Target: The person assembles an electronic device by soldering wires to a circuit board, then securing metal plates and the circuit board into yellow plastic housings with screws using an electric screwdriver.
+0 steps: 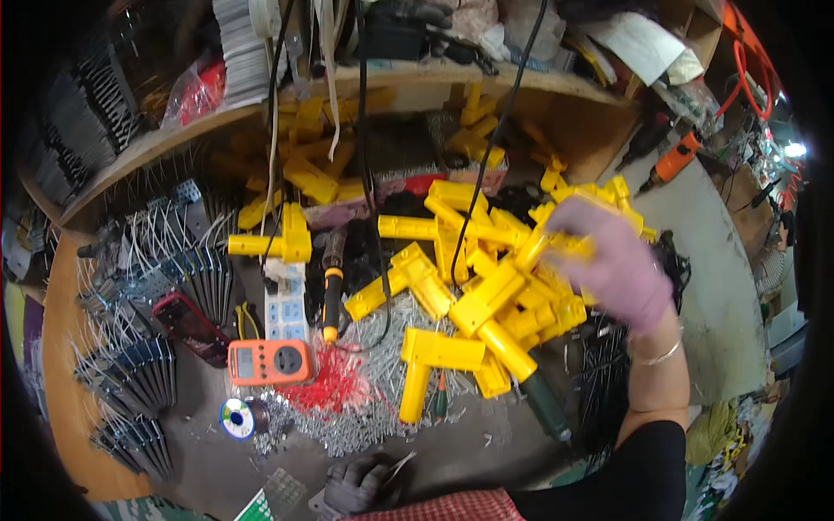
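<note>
My right hand (612, 260), in a pink-purple glove, is over the right side of a heap of yellow plastic housings (491, 300). It is smeared by motion, and I cannot tell whether a housing is in its fingers. At the lower edge, my left hand (354, 483) wears a dark grey glove, its fingers curled closed. A thin pale strip (401, 465) sticks out beside it; what the fingers hold is hidden. Between the hands lie a pile of small screws (347, 425) and a dark green screwdriver-like tool (547, 406), partly beneath a yellow housing.
An orange meter (271, 360), solder spool (239, 418), power strip (285, 306) and orange-black screwdriver (332, 304) lie left of the heap. Farther left are fanned bundles of dark parts with white wires (139, 373). Black cables (363, 130) hang across the bench; an orange tool (676, 161) lies far right.
</note>
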Motion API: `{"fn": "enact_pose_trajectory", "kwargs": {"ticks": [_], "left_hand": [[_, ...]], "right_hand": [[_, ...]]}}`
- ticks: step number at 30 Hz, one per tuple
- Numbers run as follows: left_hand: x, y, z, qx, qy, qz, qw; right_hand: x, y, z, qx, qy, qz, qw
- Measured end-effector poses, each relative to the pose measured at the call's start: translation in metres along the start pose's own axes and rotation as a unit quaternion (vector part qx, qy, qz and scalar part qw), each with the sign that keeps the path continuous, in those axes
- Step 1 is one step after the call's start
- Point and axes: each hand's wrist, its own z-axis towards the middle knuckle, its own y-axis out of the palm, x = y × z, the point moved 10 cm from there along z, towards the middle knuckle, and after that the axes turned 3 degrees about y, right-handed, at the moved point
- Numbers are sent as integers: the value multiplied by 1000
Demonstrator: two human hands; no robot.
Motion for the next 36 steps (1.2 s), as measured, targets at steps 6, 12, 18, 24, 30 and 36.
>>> {"fn": "enact_pose_trajectory", "kwargs": {"ticks": [6,12,18,24,30,36], "left_hand": [[6,-9,13,-44,-40,23,998],[9,-21,22,-58,-77,-17,995],[20,-14,1,-142,-83,0,986],[36,-44,24,60,-232,-540,807],[-27,-70,-18,240,-360,-545,718],[-52,-54,-59,170,-422,-396,797]], "right_hand": [[-76,151,-68,-74,-103,-228,965],[-80,137,-75,10,-5,-195,981],[-60,171,-171,34,315,614,723],[-160,189,-215,-38,158,389,907],[-78,196,-186,17,163,153,975],[-37,216,-160,2,108,-320,941]]}}
